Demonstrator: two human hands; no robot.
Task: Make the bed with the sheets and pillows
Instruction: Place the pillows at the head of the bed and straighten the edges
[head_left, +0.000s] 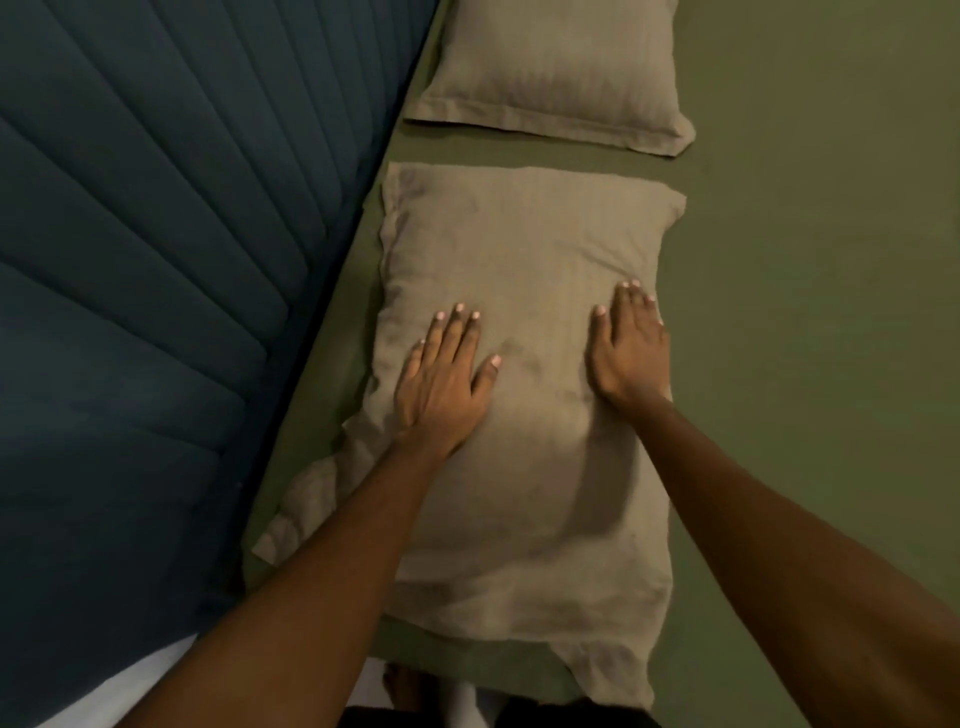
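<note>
Left hand: the left hand (441, 387) lay flat, palm down, on the near pillow (524, 374), fingers straight and close together, thumb spread to the side; it held nothing.
Right hand: the right hand (628, 348) pressed flat on the same pillow near its right edge, fingers straight and together, gripping nothing.
Near pillow: a rectangular pillow in a tan, faintly striped case with a flat flanged border, soft and creased, lay on the sheet beside the headboard.
Far pillow: a second pillow (556, 73) in a matching case lay further along the headboard, apart from the first, with a strip of sheet between them.
Sheet: an olive-green sheet (810, 260) covered the mattress, smooth and matte.
Headboard: a dark blue padded headboard (156, 249) with channelled ribs ran along the left.
</note>
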